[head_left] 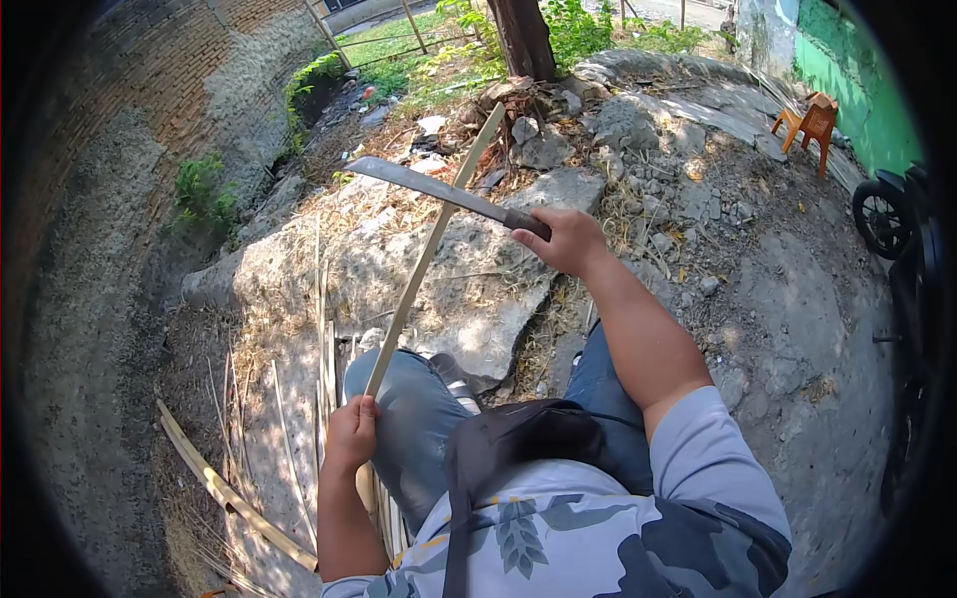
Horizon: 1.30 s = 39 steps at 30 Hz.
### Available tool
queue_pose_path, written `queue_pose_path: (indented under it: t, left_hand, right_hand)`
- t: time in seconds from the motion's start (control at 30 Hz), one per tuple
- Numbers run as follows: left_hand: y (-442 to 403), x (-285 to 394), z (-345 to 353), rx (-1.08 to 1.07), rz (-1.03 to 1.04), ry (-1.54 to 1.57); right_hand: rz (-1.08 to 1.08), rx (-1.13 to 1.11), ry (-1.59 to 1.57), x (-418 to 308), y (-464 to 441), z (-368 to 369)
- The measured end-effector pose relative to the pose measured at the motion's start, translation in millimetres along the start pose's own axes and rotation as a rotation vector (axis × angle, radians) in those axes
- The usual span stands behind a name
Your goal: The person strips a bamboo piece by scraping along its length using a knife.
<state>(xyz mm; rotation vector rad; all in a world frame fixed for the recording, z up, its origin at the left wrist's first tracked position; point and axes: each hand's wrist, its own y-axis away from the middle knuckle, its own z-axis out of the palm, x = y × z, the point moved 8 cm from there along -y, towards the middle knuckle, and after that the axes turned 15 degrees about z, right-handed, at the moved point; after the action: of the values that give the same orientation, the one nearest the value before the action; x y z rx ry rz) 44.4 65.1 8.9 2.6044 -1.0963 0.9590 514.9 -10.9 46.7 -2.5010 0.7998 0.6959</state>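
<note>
My right hand [566, 242] is wrapped round the dark handle of a machete [429, 186], whose long blade points up and to the left. My left hand [351, 431] grips the lower end of a long, flat bamboo strip [424, 264] beside my left knee. The strip slants up and away from me, its far end past the blade. Blade and strip cross in the view near the strip's upper part; whether they touch, I cannot tell.
Split bamboo pieces [234, 493] and thin strips [322, 349] lie at the left. Ahead are a broken concrete slab [478, 299], rubble and a tree trunk [523, 40]. An orange plastic chair [815, 128] and a motorbike [902, 229] stand at right, a brick wall [150, 70] at left.
</note>
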Motion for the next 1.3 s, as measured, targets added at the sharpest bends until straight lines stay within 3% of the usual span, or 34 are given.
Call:
queue_pose_path:
  t: [0.1,0.33,0.43,0.57,0.67,0.77,0.93,1.03,1.17,1.27,1.3]
  left_hand:
    - [-4,-14,4,-0.012,-0.004,0.075]
    - [1,-13,-1,-0.023,-0.062,0.133]
    - [16,-17,-9,-0.005,-0.038,0.198]
    - [65,-8,-35,-0.009,-0.107,0.197]
    - [88,-14,-29,0.000,-0.160,0.228]
    - [94,-22,-22,0.036,-0.129,0.225]
    - [98,-14,-14,0.021,-0.112,0.162]
    - [121,-24,-24,-0.003,-0.134,0.109]
    - [155,-22,-39,-0.004,-0.203,0.072]
    - [158,-15,-37,-0.016,-0.233,0.056]
    - [159,-19,-35,-0.010,-0.245,0.066]
  right_hand:
    - [-0.124,0.014,0.002,-15,15,1]
    - [-0.658,-0.110,0.089,-95,75,43]
    - [-0.669,-0.084,-0.013,-88,63,30]
    - [-0.264,0.031,-0.094,-22,14,8]
    - [-0.240,0.070,-0.029,-17,13,2]
    - [-0.337,0.010,0.011,-45,31,11]
    - [-0.732,-0.059,0.074,-101,82,34]
    - [-0.705,-0.100,0.022,-86,69,33]
    - [-0.092,-0.055,0.030,-11,4,10]
    - [-0.004,-0.084,0.077,-2,5,14]
    - [-0.068,-0.100,0.106,-11,7,18]
